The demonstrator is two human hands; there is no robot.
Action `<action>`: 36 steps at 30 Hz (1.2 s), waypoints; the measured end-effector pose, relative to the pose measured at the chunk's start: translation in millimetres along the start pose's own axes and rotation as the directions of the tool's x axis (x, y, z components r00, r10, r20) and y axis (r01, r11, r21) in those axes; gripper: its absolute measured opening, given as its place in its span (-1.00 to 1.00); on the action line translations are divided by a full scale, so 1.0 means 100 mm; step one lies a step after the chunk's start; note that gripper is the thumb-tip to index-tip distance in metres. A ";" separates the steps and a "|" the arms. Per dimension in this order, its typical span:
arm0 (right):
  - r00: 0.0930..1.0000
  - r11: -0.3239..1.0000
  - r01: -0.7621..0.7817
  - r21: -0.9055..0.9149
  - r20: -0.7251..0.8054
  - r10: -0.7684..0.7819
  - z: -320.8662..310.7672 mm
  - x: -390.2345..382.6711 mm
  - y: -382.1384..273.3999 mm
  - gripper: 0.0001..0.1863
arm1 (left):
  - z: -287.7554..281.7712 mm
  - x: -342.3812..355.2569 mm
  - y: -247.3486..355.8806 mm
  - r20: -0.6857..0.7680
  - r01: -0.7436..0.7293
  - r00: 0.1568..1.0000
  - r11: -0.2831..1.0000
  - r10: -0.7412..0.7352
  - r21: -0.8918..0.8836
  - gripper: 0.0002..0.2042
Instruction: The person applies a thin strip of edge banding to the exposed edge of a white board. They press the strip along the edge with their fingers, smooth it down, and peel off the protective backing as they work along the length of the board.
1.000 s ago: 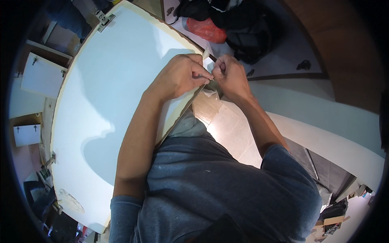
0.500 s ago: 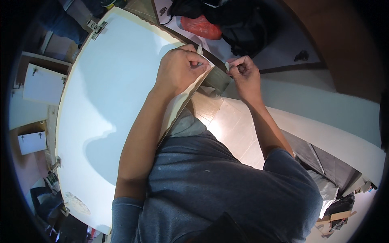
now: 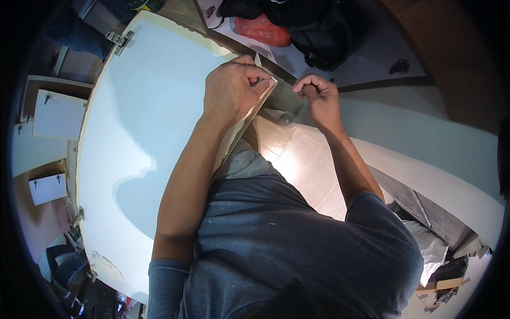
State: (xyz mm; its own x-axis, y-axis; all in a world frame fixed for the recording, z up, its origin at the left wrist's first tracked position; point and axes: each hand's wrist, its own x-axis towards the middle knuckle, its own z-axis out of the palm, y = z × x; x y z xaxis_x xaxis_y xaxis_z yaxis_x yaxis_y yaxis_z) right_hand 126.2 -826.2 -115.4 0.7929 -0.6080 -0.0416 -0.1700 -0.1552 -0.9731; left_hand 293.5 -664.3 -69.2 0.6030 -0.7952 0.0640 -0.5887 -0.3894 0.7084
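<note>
Nearest: grey short-sleeved shirt, filling the lower frame, both bare forearms rising from it. Large white board, standing on edge at the person's left, pale raw edge turned toward the body. Left hand, laid over the board's upper edge, grip pressed together, thumb and fingers pinching a thin pale strip at the board's corner. Right hand, just beside the left, grip closed in a pinch on the far end of a dark flat band stretched between the two hands; exact contact under the fingertips hidden. Glossy tiled floor, below the hands, bright with reflected light. Metal hinge, fixed near the board's far top edge. Smaller white panels, with dark fittings, at the far left. Orange-red bag and black bag, lying on a pale sheet beyond the hands. Brown door, far right.
</note>
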 end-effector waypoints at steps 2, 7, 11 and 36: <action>1.000 1.000 -0.002 -0.018 -0.006 0.002 0.01 -0.01 0.00 -0.77 | 0.02 -0.01 -0.03 -0.004 -0.010 1.000 1.000 0.011 0.004 -0.80; 1.000 1.000 -0.003 -0.008 0.010 0.003 0.02 0.02 0.04 -0.76 | 0.03 -0.02 -0.03 -0.007 0.006 1.000 1.000 -0.006 -0.014 -0.80; 1.000 0.995 -0.016 0.094 0.013 0.015 0.08 0.04 0.07 -0.77 | 0.08 -0.04 -0.02 -0.060 0.015 0.998 1.000 -0.014 0.009 -0.77; 0.994 0.982 -0.085 0.170 0.089 0.071 0.42 -0.12 -0.24 -0.16 | -0.57 -1.47 -0.20 0.114 -0.170 0.985 0.880 0.133 0.444 -0.70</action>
State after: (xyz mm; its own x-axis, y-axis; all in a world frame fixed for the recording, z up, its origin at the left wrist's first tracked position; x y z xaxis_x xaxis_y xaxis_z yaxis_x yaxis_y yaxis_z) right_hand 145.5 -782.9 -101.3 0.8277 -0.5459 -0.1301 -0.1347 0.0318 -0.9904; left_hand 247.6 -513.0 -52.6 0.4542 -0.8876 0.0767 -0.8594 -0.4138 0.3004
